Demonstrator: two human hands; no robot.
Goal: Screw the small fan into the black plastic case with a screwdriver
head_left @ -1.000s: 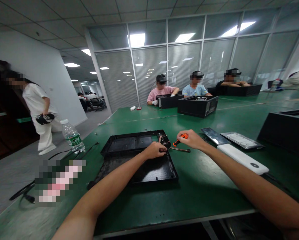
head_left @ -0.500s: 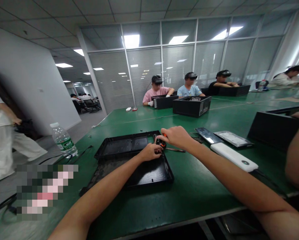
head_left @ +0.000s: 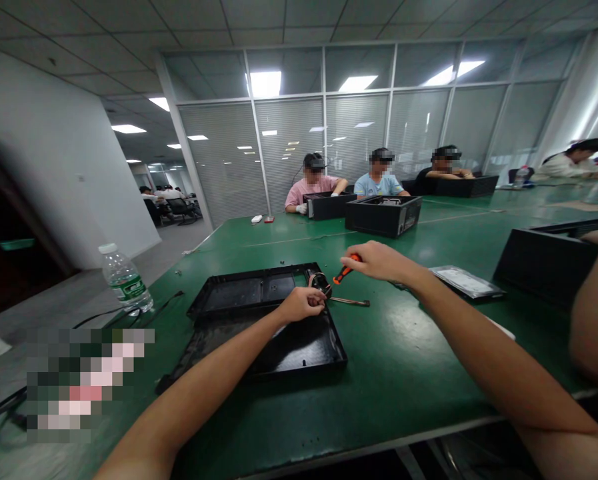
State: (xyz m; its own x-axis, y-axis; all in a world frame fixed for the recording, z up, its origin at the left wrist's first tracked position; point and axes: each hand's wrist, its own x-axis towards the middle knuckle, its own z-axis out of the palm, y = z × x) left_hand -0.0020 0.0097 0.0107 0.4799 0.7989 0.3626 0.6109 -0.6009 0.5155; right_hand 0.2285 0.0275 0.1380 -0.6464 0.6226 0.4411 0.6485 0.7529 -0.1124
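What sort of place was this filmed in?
Probably an office space used as a workshop: a glass partition, open black cases and an orange screwdriver suggest it.

My black casing [head_left: 306, 345]: smooth plastic look, glossy inside. Screwdriver handle [head_left: 343, 269] I'm gripping: plastic-looking, exact finish too small for me to tell. Tabletop [head_left: 403, 380]: smooth, semi-gloss, soft reflections. Bottle [head_left: 125, 280]: clear shiny plastic. Far computer case [head_left: 371, 217]: matt. Partition [head_left: 363, 120]: glossy glass. Pink shirt [head_left: 297, 194]: matt cloth.

My left hand [head_left: 302, 305] hides what it touches; near the left edge of the bench [head_left: 393, 380], a pink thing [head_left: 99, 379] is blurred.
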